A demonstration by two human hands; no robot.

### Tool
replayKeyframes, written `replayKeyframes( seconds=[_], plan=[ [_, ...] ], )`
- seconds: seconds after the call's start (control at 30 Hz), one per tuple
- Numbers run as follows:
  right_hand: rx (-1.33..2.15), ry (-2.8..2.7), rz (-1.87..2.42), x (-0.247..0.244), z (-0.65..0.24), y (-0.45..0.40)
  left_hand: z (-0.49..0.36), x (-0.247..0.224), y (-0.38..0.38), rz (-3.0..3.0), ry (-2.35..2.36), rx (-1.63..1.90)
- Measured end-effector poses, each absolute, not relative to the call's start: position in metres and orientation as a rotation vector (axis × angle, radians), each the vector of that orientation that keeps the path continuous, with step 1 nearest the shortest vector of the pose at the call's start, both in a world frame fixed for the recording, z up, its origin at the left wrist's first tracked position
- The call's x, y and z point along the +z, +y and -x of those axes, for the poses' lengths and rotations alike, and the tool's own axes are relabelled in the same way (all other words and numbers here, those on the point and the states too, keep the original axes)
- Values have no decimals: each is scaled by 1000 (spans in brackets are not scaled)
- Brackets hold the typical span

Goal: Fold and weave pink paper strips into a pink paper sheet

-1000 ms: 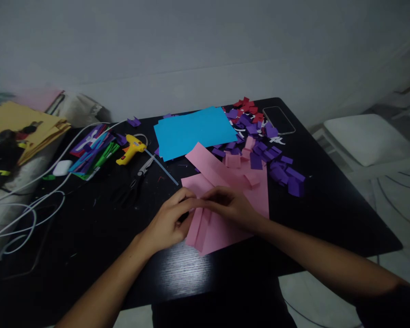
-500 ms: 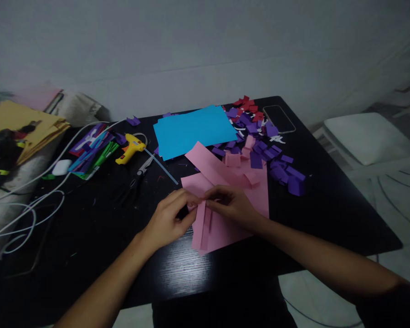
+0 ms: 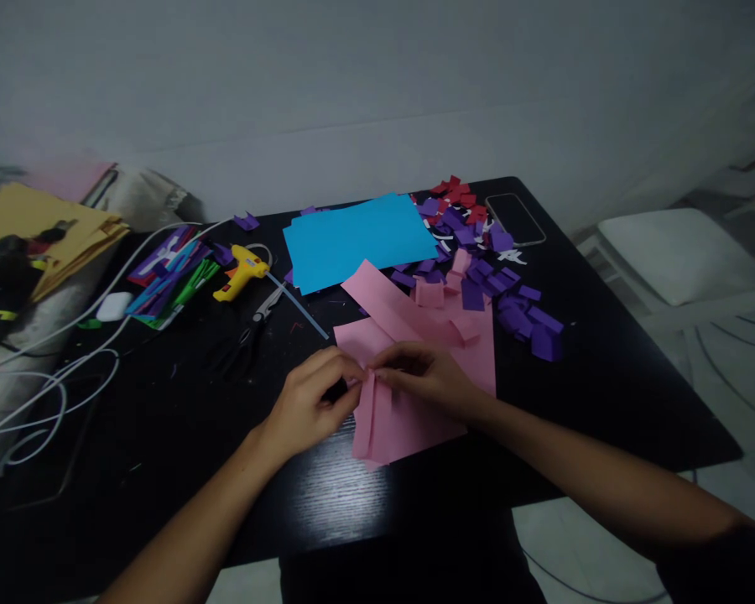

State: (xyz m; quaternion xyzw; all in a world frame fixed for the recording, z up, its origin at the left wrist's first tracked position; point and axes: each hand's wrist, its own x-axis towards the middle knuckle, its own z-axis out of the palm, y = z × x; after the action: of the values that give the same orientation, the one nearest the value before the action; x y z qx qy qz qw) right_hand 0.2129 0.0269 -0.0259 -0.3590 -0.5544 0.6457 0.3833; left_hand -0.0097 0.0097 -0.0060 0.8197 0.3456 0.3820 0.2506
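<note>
A folded strip of pink paper (image 3: 372, 419) hangs toward me from between my two hands, its crease running lengthwise. My left hand (image 3: 318, 398) pinches its top end from the left. From the right, my right hand (image 3: 424, 377) pinches the same end, and the fingertips of both hands almost meet. Beneath them lies a larger pink sheet (image 3: 428, 428). Another pink strip (image 3: 377, 298) rests slantwise across that sheet, just beyond my fingers. Small folded pink pieces (image 3: 429, 293) sit at the sheet's far side.
Blue sheets (image 3: 361, 239) lie at the back, with purple paper pieces (image 3: 516, 315) and red pieces (image 3: 459, 193) to their right, near a phone (image 3: 514, 218). Leftward are a yellow glue gun (image 3: 242, 273), scissors (image 3: 248, 335), coloured strips (image 3: 176, 277) and white cables (image 3: 63, 386). A white stool (image 3: 673, 252) stands right.
The crease of the pink strip has closed a little and its right flap has turned flatter. Both hands keep their pinch, shifted very slightly left.
</note>
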Motion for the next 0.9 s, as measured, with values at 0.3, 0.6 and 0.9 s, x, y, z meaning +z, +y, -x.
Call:
replayKeyframes(
  seconds=[0.3, 0.6, 0.9],
  plan=[
    [1645, -1428, 932, -24, -212, 28, 11, -6, 9, -2201, 933, 1017],
    [1750, -1389, 902, -30, -215, 29, 11, 0, 7, -2276, 871, 910],
    [1830, -1355, 873, -20, -217, 31, 13, 0, 9, -2328, 871, 916]
  ],
)
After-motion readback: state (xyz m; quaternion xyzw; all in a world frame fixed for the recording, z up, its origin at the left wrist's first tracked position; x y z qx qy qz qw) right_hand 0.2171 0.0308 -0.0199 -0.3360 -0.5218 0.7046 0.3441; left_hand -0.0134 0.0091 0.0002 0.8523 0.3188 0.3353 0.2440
